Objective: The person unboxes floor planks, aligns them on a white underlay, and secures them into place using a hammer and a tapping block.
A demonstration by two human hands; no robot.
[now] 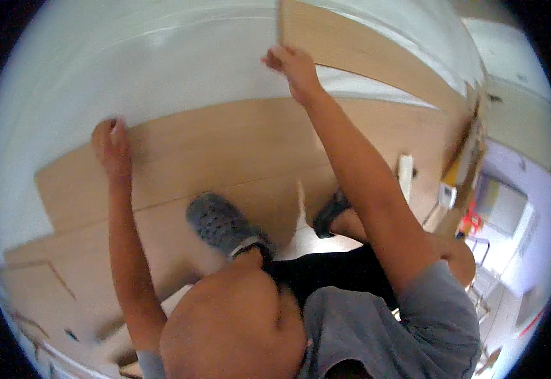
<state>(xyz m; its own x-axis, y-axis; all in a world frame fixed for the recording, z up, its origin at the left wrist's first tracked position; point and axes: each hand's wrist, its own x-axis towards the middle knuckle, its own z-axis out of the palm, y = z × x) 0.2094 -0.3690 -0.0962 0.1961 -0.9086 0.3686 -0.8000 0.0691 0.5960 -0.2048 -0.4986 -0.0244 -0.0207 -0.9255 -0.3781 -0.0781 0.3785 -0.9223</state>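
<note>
My right hand (294,68) is at the near left corner of a loose light-brown floor plank (357,47). Its fingers are curled and appear to grip that corner, though blur softens the fingertips. Farther left, my left hand (112,148) is closed above the far edge of the laid wood-look floorboards (225,136). Whatever its fingers hold, if anything, cannot be made out. The loose plank lies at an angle to the laid boards, with a wedge of white sheeting (345,82) showing between them.
White underlay (162,63) stretches beyond the boards. My grey clog (215,221) rests on the laid boards. A pale strip (405,177) lies at the right, near stacked cardboard and boards (468,151). Board offcuts (32,284) lie at the lower left.
</note>
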